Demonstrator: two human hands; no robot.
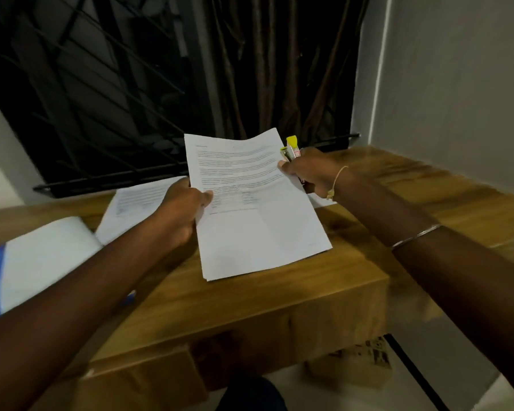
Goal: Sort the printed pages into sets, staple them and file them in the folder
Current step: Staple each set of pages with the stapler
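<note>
Wooden table taken as reference.

- Set of pages: held above the table's middle, lifted off the top and tilted, printed side up. Text filled the upper half and the lower half was blank. Top edge slightly bowed.
- Left hand: gripped the set's left edge, thumb on top and fingers curled underneath.
- Right hand: fingers wrapped round a yellow stapler at the set's upper right edge, above the table's far side. Thumb tip touched the paper edge. Could not tell whether the stapler's mouth was over the sheets.
- Right arm: thread band at the wrist, metal bangle further up the forearm.
- Loose pages: lay flat on the table's far left part, partly hidden by the left hand.
- Folder: blue and white, blurred, on the table's left end.
- Behind the table: dark window grille and brown curtain.
</note>
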